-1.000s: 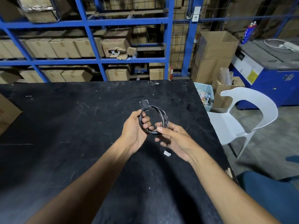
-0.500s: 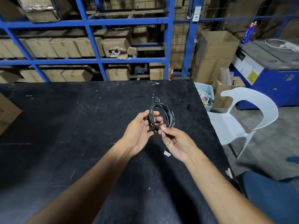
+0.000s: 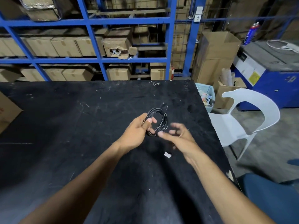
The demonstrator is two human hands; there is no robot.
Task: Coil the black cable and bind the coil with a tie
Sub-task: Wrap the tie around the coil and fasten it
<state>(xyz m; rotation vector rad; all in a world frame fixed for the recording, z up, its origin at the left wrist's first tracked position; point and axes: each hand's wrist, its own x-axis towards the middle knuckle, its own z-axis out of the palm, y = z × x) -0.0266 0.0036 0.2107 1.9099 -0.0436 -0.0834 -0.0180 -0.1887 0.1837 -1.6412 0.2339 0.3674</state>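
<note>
The black cable (image 3: 160, 118) is wound into a small round coil, held upright just above the black table (image 3: 64, 120). My left hand (image 3: 137, 131) grips the coil's left side between thumb and fingers. My right hand (image 3: 178, 135) is blurred, just right of the coil, fingers spread and curled, its thumb tip close to the coil's lower edge; whether it touches the cable I cannot tell. A small white piece (image 3: 167, 154) lies on the table below my right hand; whether it is a tie is unclear.
A white plastic chair (image 3: 242, 120) stands off the table's right edge, with a bin (image 3: 206, 96) and cardboard boxes (image 3: 215, 57) behind it. Blue shelving (image 3: 100, 59) with cartons runs along the far side. A cardboard box (image 3: 8, 112) sits at the table's left edge.
My right hand has let go of the coil's bottom and opened, moving slightly right. The left hand keeps the coil, now turned and a little lower.
</note>
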